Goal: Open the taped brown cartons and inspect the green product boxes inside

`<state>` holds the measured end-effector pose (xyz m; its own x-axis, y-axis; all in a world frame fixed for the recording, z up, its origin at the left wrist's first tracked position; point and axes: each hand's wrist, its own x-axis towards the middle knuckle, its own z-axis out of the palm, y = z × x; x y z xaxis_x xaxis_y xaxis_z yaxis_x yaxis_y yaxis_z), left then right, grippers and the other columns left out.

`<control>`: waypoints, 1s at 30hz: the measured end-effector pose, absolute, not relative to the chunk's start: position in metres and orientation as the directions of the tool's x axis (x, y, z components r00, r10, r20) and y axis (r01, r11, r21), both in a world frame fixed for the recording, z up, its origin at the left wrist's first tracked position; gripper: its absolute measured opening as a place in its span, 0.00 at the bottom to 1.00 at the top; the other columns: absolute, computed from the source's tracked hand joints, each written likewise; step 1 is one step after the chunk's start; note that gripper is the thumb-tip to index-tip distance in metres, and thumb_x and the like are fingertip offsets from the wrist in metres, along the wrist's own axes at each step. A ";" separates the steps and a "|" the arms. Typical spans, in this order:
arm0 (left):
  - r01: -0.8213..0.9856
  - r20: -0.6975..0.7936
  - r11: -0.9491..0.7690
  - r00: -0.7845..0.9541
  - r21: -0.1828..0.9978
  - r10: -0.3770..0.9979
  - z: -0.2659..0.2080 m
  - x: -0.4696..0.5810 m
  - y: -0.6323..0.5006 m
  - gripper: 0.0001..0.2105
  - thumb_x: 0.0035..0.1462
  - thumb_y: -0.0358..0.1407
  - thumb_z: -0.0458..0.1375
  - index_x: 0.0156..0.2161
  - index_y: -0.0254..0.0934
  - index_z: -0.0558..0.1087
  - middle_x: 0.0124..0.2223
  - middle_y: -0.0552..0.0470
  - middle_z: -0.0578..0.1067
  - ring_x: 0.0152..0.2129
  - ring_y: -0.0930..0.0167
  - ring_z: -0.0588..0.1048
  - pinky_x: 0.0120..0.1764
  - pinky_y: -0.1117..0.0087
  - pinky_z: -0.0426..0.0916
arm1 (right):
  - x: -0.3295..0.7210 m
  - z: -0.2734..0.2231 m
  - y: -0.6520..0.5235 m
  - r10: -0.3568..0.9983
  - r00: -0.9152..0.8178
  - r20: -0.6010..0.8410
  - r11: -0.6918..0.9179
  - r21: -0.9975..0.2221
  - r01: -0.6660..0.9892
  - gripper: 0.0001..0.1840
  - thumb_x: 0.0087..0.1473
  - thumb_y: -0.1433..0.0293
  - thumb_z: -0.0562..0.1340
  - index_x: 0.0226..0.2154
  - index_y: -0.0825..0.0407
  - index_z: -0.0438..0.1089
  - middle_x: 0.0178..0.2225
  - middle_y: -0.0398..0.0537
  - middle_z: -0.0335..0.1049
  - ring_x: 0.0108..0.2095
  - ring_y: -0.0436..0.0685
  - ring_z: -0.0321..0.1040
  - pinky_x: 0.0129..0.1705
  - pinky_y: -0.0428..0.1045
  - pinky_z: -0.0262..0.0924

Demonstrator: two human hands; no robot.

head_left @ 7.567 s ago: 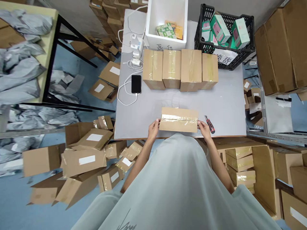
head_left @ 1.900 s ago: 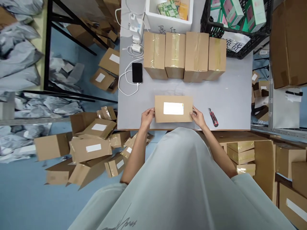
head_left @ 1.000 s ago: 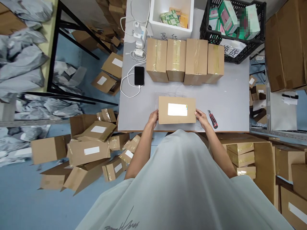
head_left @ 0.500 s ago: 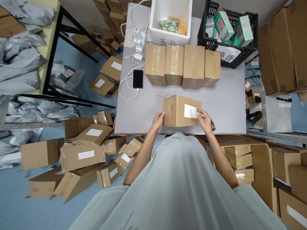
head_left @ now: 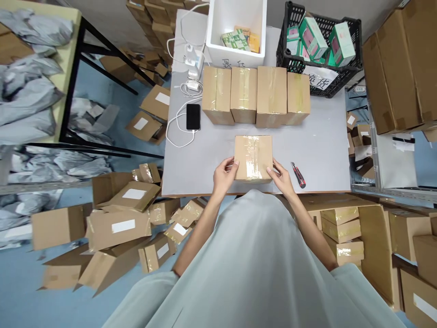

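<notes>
A small brown cardboard box (head_left: 253, 157) sits near the front edge of the grey table (head_left: 205, 168), its shiny taped seam facing up. My left hand (head_left: 224, 175) grips its left side, thumb at the edge. On the opposite side my right hand (head_left: 282, 176) holds it, thumb over the near right corner. No label shows on the faces in view. Right of my right hand lies a red and black box cutter (head_left: 298, 175). Several taped cardboard boxes (head_left: 244, 95) stand in a row behind the held box.
At the back are a white foam box (head_left: 235, 54) and a black crate (head_left: 319, 68) holding green cartons. A phone (head_left: 193, 117) with a white cable lies left. Opened boxes (head_left: 119, 223) cover the floor at left; a large carton (head_left: 375, 250) with smaller boxes stands right.
The box has been turned: its white label is out of sight and the taped seam faces up. My right hand has moved left with its side, uncovering the box cutter.
</notes>
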<state>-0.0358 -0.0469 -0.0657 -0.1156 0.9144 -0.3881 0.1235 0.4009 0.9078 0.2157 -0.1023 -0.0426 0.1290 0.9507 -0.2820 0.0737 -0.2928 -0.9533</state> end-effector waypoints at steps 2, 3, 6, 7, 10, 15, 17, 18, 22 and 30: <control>0.187 -0.403 0.418 -0.114 0.889 0.908 -0.063 -0.040 -0.048 0.23 0.60 0.51 0.73 0.54 0.39 0.82 0.53 0.43 0.85 0.46 0.57 0.83 0.52 0.58 0.77 | 0.210 -0.046 -0.103 0.948 0.141 -0.286 -0.298 -0.952 0.074 0.51 0.59 0.35 0.71 0.72 0.49 0.73 0.76 0.57 0.67 0.74 0.72 0.67 0.75 0.65 0.68; 0.209 -0.422 0.433 -0.099 0.877 0.901 -0.063 -0.039 -0.050 0.24 0.58 0.50 0.74 0.53 0.39 0.81 0.52 0.42 0.85 0.45 0.57 0.83 0.50 0.58 0.78 | 0.208 -0.049 -0.104 0.944 0.155 -0.293 -0.310 -0.945 0.102 0.50 0.59 0.37 0.72 0.72 0.49 0.72 0.75 0.59 0.69 0.73 0.72 0.69 0.74 0.65 0.69; 0.261 -0.463 0.458 -0.046 0.850 0.885 -0.066 -0.029 -0.057 0.27 0.53 0.48 0.77 0.53 0.38 0.78 0.53 0.40 0.83 0.45 0.57 0.83 0.47 0.58 0.79 | 0.207 -0.056 -0.107 0.908 0.230 -0.350 -0.404 -0.878 0.256 0.50 0.57 0.41 0.75 0.72 0.48 0.69 0.69 0.61 0.75 0.67 0.73 0.76 0.70 0.67 0.71; 0.283 -0.454 0.447 -0.047 0.849 0.890 -0.067 -0.025 -0.060 0.27 0.54 0.48 0.77 0.54 0.38 0.77 0.54 0.40 0.82 0.46 0.57 0.82 0.48 0.58 0.79 | 0.208 -0.058 -0.108 0.893 0.253 -0.371 -0.437 -0.847 0.301 0.49 0.56 0.42 0.76 0.71 0.47 0.69 0.68 0.60 0.76 0.65 0.73 0.77 0.69 0.68 0.72; 0.320 -0.390 0.394 -0.078 0.862 0.917 -0.072 -0.015 -0.067 0.25 0.58 0.49 0.74 0.55 0.40 0.77 0.59 0.40 0.80 0.50 0.58 0.81 0.52 0.57 0.78 | 0.213 -0.063 -0.107 0.878 0.278 -0.390 -0.472 -0.805 0.361 0.46 0.55 0.42 0.77 0.67 0.45 0.70 0.65 0.59 0.79 0.64 0.73 0.77 0.69 0.68 0.71; 0.156 -0.412 0.411 -0.024 0.898 0.911 -0.089 -0.023 -0.063 0.28 0.62 0.59 0.70 0.54 0.39 0.78 0.57 0.40 0.82 0.52 0.58 0.80 0.55 0.59 0.77 | 0.220 -0.067 -0.104 0.898 0.228 -0.375 -0.437 -0.814 0.383 0.47 0.57 0.41 0.75 0.69 0.47 0.70 0.66 0.61 0.76 0.66 0.75 0.75 0.70 0.67 0.70; 0.072 -0.452 0.451 -0.002 0.890 0.892 -0.102 -0.028 -0.057 0.29 0.68 0.64 0.60 0.52 0.38 0.79 0.56 0.39 0.82 0.52 0.58 0.81 0.56 0.59 0.76 | 0.223 -0.067 -0.105 0.910 0.208 -0.359 -0.414 -0.828 0.379 0.47 0.58 0.42 0.75 0.70 0.47 0.70 0.67 0.60 0.76 0.67 0.75 0.74 0.71 0.67 0.69; 0.052 -0.488 0.488 -0.002 0.871 0.873 -0.110 -0.030 -0.055 0.30 0.70 0.65 0.57 0.50 0.38 0.80 0.56 0.39 0.83 0.52 0.58 0.82 0.56 0.59 0.75 | 0.225 -0.066 -0.105 0.916 0.199 -0.349 -0.399 -0.841 0.365 0.47 0.59 0.42 0.74 0.71 0.46 0.70 0.67 0.59 0.76 0.67 0.74 0.74 0.72 0.66 0.68; 0.046 -0.689 0.689 -0.014 0.723 0.725 -0.142 -0.023 -0.046 0.26 0.68 0.62 0.62 0.47 0.38 0.79 0.53 0.38 0.85 0.51 0.57 0.82 0.55 0.59 0.76 | 0.241 -0.063 -0.106 0.928 0.175 -0.330 -0.367 -0.890 0.270 0.49 0.60 0.40 0.73 0.74 0.45 0.67 0.67 0.56 0.77 0.66 0.71 0.75 0.72 0.64 0.69; 0.011 -0.763 0.765 0.092 0.644 0.640 -0.168 0.008 -0.034 0.28 0.60 0.62 0.69 0.45 0.36 0.81 0.49 0.36 0.87 0.52 0.55 0.82 0.55 0.59 0.74 | 0.292 -0.052 -0.109 0.951 0.253 -0.179 -0.276 -0.862 0.426 0.51 0.65 0.38 0.67 0.79 0.46 0.61 0.78 0.60 0.61 0.79 0.72 0.57 0.81 0.68 0.54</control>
